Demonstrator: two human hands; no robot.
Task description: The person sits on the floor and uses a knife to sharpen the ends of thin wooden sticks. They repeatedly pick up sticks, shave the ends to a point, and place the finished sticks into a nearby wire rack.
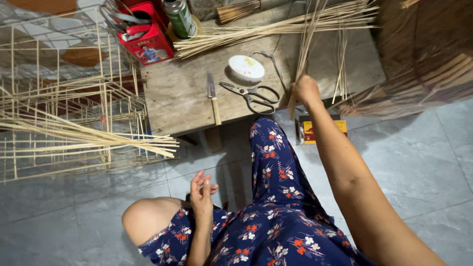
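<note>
gripping a bundle of bamboo splints (306,44), right hand (305,89) fingers clamped; left hand (202,191) fingers apart, empty; red tin (146,30) beyond the fingers holds pliers (122,18).

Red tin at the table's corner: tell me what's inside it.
The red tin holds metal tools with looped handles, probably scissors or pliers. Their lower ends are hidden by its walls, as is the bottom.

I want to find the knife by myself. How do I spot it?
Look at the low wooden table. Near its front edge lies the knife, just left of the scissors. Unlike the scissors with their black loop handles, it is one straight piece: grey blade, pale wooden handle.
</note>
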